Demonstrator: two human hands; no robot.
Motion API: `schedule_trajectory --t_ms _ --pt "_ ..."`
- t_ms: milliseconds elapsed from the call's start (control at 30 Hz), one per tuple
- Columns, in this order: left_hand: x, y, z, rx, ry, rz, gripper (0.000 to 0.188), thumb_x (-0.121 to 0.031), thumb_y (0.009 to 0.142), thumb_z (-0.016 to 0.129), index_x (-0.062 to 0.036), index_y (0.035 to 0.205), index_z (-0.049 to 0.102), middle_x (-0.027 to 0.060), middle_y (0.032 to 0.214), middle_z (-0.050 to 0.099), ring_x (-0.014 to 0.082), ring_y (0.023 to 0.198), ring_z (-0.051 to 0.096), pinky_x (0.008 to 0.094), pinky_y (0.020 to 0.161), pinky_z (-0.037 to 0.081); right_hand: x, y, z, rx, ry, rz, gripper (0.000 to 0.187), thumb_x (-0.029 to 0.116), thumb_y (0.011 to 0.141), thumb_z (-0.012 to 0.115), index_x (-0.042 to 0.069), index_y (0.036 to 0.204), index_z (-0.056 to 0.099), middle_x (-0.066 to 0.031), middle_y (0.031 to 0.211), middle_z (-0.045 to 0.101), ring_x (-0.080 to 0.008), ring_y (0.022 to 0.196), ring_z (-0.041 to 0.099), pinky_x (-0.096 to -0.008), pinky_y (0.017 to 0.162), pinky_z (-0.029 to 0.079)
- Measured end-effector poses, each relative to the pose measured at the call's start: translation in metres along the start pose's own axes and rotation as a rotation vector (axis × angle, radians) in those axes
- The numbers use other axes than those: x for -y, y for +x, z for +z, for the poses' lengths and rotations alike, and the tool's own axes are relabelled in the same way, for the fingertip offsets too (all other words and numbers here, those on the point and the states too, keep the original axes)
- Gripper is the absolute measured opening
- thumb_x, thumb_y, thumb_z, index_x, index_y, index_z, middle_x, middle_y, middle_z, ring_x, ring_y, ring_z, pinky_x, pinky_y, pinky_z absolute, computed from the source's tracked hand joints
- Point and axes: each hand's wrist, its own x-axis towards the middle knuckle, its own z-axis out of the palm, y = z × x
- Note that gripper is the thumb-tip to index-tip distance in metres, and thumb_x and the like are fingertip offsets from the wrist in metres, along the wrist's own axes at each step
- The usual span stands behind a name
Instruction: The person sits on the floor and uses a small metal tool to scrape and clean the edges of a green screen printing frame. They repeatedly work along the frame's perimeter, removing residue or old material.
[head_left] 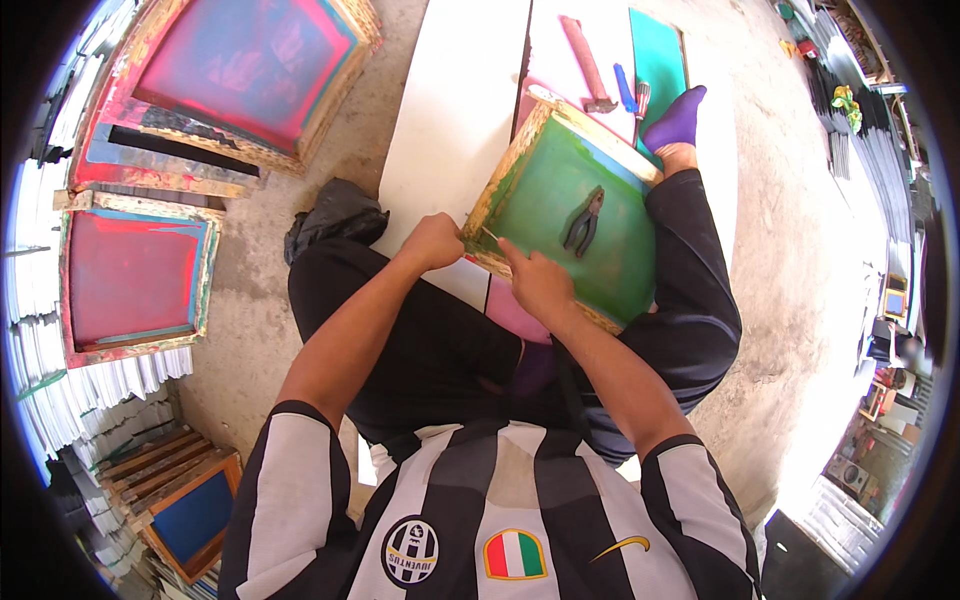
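Observation:
A wooden screen-printing frame (512, 158) with green mesh (540, 225) rests tilted across my lap and a white board. My left hand (435, 242) is closed at the frame's near-left corner; whatever its fingers pinch is hidden. Close by, my right hand (542, 285) is over the mesh with its fingers curled and the index finger toward that corner. A thin pale sliver (490, 233) shows at its fingertip, too small to name. Dark-handled pliers (583, 222) lie on the mesh, right of my hands.
Beyond the frame lie a hammer (588, 65), a blue-handled tool (625, 88), a screwdriver (642, 98) and a teal panel (660, 45). My socked foot (675, 120) is beside them. A black plastic bag (335, 220) and red-stained screen frames (135, 275) are at left.

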Motion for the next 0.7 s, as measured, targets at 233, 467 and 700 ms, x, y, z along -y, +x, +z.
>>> schedule_trajectory --t_ms 233,467,700 --pt "-0.011 -0.002 -0.009 0.019 -0.021 -0.018 0.025 -0.01 0.076 0.066 0.0007 0.092 0.08 0.0306 0.091 0.073 0.0437 0.091 0.074 0.0474 0.086 0.058 -0.055 0.023 0.044 0.065 0.806 -0.02 0.04 0.021 0.102 0.062 0.027 0.141 0.066 -0.0189 0.084 0.069 -0.0367 0.075 0.068 -0.0484 0.069 0.053" --pt "-0.007 -0.006 -0.005 0.001 -0.055 -0.028 0.027 -0.009 0.075 0.065 -0.0017 0.095 0.082 0.0304 0.091 0.073 0.0429 0.09 0.074 0.0471 0.086 0.058 -0.02 0.005 -0.007 0.127 -0.072 -0.023 0.034 0.031 0.107 0.055 0.025 0.137 0.07 -0.0216 0.112 0.075 -0.0401 0.091 0.071 -0.0513 0.081 0.056" --pt "-0.009 -0.004 -0.007 0.024 -0.008 -0.027 0.025 -0.01 0.075 0.066 -0.0013 0.094 0.082 0.0302 0.09 0.073 0.0434 0.088 0.074 0.0468 0.084 0.058 -0.057 0.027 0.03 0.116 0.77 -0.022 0.039 0.025 0.106 0.058 0.014 0.143 0.066 -0.0157 0.095 0.075 -0.0289 0.082 0.074 -0.044 0.072 0.055"
